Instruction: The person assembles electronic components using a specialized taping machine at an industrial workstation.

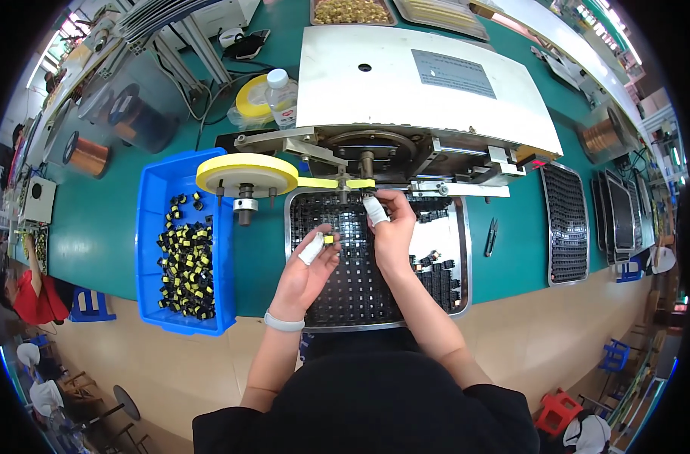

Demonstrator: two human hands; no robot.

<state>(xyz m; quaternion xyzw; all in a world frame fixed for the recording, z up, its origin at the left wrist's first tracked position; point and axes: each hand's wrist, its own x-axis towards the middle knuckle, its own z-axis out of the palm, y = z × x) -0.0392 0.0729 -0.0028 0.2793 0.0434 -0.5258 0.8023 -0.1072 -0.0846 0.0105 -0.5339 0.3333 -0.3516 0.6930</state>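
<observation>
Left of the metal tray (467,261), one blue bin (224,287) holds a heap of yellow-banded black parts (187,265), too crowded to count; a narrow strip of green table (258,280) separates them. Beyond the tray's far left corner stands one tape roll (246,168). Above the tray's left half, the left hand (303,271), palm up, pinches one small yellow-and-black part (329,240). Over its far middle, the right hand (394,233) reaches toward the machine (428,98), fingertips drawn together; I cannot tell whether they grip anything. Right of the tray, wider bare table surrounds one pair of snips (492,237).
</observation>
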